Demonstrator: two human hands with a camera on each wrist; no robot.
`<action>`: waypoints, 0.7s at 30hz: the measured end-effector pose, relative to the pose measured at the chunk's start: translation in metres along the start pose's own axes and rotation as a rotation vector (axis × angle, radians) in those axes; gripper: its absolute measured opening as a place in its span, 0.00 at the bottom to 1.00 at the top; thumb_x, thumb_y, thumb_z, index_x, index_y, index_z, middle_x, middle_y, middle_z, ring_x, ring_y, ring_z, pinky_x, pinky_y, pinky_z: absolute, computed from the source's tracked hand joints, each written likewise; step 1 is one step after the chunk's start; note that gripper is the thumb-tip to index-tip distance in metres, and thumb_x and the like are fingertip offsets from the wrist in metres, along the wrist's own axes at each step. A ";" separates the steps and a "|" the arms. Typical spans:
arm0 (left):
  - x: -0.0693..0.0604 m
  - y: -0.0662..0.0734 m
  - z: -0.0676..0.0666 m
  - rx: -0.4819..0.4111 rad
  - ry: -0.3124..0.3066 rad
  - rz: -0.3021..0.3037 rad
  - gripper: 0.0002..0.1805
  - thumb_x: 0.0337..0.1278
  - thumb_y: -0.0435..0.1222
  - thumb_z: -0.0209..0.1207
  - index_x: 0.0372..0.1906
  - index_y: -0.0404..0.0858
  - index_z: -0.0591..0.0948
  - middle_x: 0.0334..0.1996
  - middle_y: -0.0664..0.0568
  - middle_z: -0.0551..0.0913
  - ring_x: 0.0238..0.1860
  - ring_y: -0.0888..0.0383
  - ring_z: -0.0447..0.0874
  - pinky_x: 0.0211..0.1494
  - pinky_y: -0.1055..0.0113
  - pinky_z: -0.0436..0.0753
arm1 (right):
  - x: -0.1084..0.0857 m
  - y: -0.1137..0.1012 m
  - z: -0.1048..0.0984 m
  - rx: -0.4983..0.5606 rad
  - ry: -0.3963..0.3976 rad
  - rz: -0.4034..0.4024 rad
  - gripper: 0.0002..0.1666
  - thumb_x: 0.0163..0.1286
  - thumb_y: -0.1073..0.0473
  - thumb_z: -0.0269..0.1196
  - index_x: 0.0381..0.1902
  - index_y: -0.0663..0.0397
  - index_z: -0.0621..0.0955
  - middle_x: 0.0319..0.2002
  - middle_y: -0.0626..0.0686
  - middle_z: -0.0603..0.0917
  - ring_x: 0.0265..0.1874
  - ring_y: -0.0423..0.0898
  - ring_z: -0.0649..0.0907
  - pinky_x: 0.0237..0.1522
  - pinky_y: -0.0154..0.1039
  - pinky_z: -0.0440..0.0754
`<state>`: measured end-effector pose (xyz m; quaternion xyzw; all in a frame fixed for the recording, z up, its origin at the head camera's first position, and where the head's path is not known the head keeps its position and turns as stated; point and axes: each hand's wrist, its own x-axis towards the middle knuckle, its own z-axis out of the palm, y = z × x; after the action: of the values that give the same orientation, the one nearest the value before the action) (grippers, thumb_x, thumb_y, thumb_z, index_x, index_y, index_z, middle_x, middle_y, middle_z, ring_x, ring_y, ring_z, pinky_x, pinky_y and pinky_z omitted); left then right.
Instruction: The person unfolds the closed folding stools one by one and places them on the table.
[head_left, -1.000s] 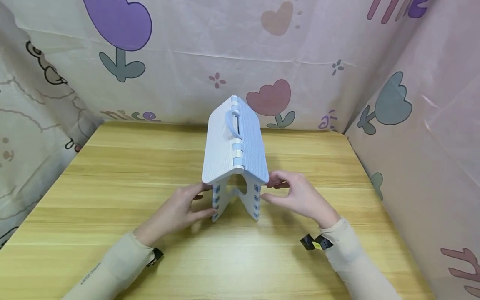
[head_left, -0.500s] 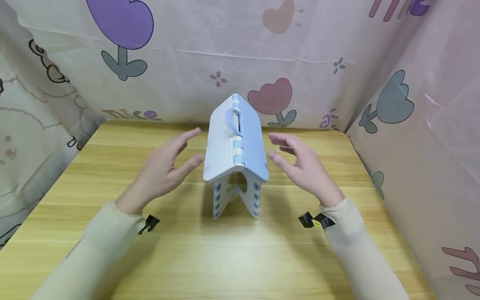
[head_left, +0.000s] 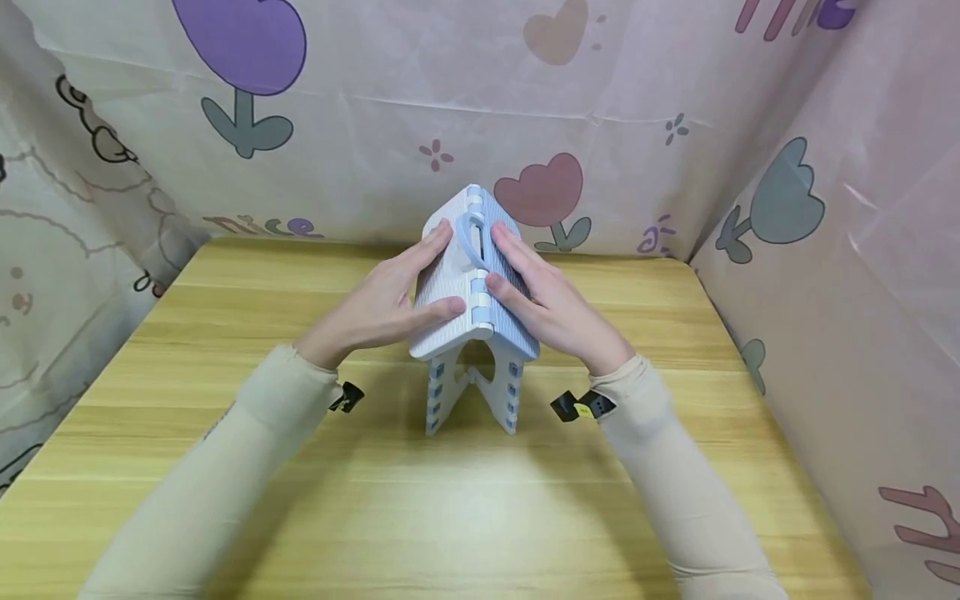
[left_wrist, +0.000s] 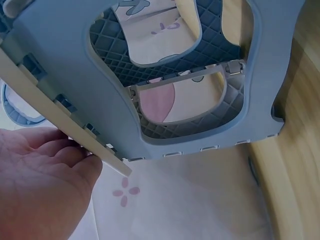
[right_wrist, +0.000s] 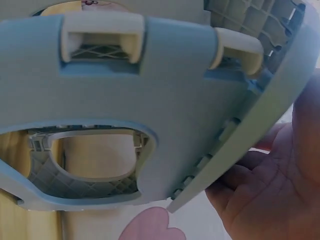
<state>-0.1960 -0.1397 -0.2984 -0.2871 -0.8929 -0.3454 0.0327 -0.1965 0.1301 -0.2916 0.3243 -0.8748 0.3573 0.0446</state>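
A folding step stool point(head_left: 448, 279), white on its left half and pale blue on its right, stands half folded with its top peaked like a roof. A blue handle point(head_left: 464, 237) loops up at the ridge. My left hand point(head_left: 371, 304) lies with extended fingers and thumb on the white top panel. On the blue panel rests my right hand point(head_left: 566, 312), fingers extended, thumb near the hinge. Both wrist views look under the panels at the leg frames point(left_wrist: 200, 139) with their cutouts; in the right wrist view, my fingers are partly hidden behind the panel edge point(right_wrist: 240, 145).
The stool's legs stand on a wooden table point(head_left: 337, 500). A printed curtain point(head_left: 360, 83) with flowers and hearts hangs behind the table and along both sides. Each sleeve has a small black camera point(head_left: 347, 397) at the wrist.
Both hands have risen from beside the stool's lower part, apart from it half a second ago, and come inward onto its top panels. The stool looks unmoved.
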 end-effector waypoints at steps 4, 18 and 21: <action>0.002 -0.002 -0.002 -0.015 -0.013 0.000 0.60 0.63 0.74 0.57 0.89 0.48 0.50 0.89 0.59 0.46 0.89 0.52 0.49 0.89 0.46 0.57 | 0.003 0.000 0.003 0.022 -0.016 0.002 0.52 0.80 0.21 0.41 0.89 0.43 0.51 0.89 0.46 0.48 0.88 0.47 0.50 0.89 0.52 0.50; 0.002 -0.005 -0.004 0.002 -0.029 -0.044 0.58 0.64 0.69 0.62 0.89 0.50 0.51 0.89 0.60 0.48 0.88 0.48 0.54 0.88 0.43 0.60 | 0.003 0.004 0.009 0.057 -0.021 0.035 0.52 0.80 0.21 0.42 0.89 0.39 0.49 0.89 0.42 0.46 0.89 0.45 0.48 0.89 0.54 0.50; 0.001 -0.005 -0.003 0.012 -0.032 -0.054 0.58 0.63 0.69 0.63 0.89 0.51 0.50 0.89 0.61 0.48 0.87 0.47 0.55 0.87 0.43 0.62 | 0.002 0.004 0.010 0.054 -0.021 0.046 0.53 0.79 0.19 0.42 0.89 0.39 0.49 0.89 0.40 0.46 0.89 0.45 0.49 0.89 0.54 0.50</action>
<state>-0.2001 -0.1443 -0.2989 -0.2681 -0.9028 -0.3362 0.0110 -0.1993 0.1248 -0.3008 0.3090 -0.8723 0.3785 0.0186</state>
